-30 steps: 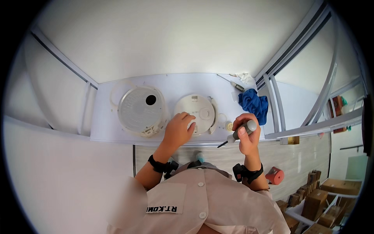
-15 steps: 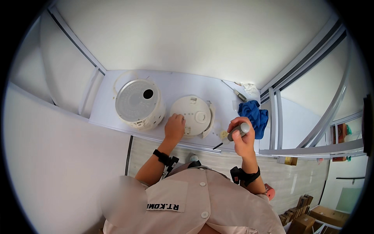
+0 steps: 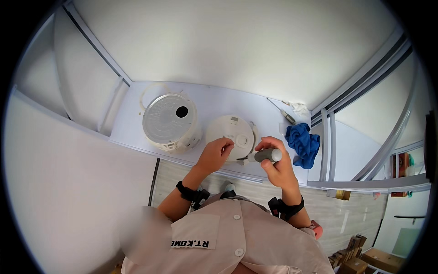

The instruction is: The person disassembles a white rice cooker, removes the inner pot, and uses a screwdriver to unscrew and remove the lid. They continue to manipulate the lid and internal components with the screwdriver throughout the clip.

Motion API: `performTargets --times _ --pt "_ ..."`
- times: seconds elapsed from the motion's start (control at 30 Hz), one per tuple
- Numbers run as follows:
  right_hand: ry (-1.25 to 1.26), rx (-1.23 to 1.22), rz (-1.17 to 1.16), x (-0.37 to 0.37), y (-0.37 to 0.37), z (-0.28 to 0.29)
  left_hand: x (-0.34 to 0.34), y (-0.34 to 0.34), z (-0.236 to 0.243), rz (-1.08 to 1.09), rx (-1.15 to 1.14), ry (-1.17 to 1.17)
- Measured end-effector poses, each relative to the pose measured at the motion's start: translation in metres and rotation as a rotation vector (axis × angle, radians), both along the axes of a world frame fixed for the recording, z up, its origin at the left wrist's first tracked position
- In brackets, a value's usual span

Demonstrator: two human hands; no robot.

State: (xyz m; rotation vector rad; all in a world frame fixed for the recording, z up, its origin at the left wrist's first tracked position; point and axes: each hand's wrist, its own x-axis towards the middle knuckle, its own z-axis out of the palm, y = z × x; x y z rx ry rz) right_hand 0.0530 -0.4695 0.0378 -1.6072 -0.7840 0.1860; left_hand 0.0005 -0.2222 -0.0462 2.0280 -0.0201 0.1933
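Note:
My right hand point(image 3: 279, 166) is wrapped round the grey handle of a screwdriver point(image 3: 265, 156), whose dark shaft points left over a round white lid-like part point(image 3: 222, 127). Over that same part, my left hand point(image 3: 213, 154) has its thumb and fingertips pinched together. Whatever sits in the pinch, if anything, is too small to make out. The white part lies flat on the table, with a raised ring point(image 3: 242, 140) on its face and a curved piece along its right side. Both hands hide its near edge.
Left on the white table point(image 3: 205, 98) stands a round white appliance body point(image 3: 175, 148) with a silver top and a black spot. A second screwdriver point(image 3: 288, 117), a blue cloth point(image 3: 302, 141) and crumpled white material point(image 3: 299, 108) lie to the right. A wall rises behind; frame posts flank it.
My left hand has lifted off the white part and moved right, fingers pinched. The screwdriver has swung up and left, its tip now over the part's near right edge.

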Motion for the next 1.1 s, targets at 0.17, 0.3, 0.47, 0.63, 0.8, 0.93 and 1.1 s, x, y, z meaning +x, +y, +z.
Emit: performTargets --times 0.17,0.3,0.47,0.63,0.8,0.93,1.1 --pt "-0.086 0.231 -0.196 -0.004 0.013 0.009 -0.015 0.016 0.015 0.070 -0.376 -0.038" --pt "-0.095 0.389 -0.310 -0.010 0.023 0.017 -0.023 0.044 0.027 0.041 -0.840 0.059" --pt "-0.134 0.567 -0.319 -0.015 0.043 0.008 -0.033 0.071 0.031 -0.111 -1.203 0.038" --pt "-0.084 0.625 -0.270 -0.025 0.063 0.005 -0.046 0.085 0.032 -0.191 -1.316 0.048" --pt "-0.071 0.625 -0.245 -0.032 0.080 0.001 -0.058 0.105 0.032 -0.220 -1.320 0.032" --pt "-0.108 0.588 -0.219 -0.043 0.101 0.014 -0.064 0.121 0.035 -0.172 -1.277 0.046" --pt "-0.124 0.560 -0.245 -0.052 0.122 0.026 -0.072 0.144 0.040 -0.111 -1.148 0.024"
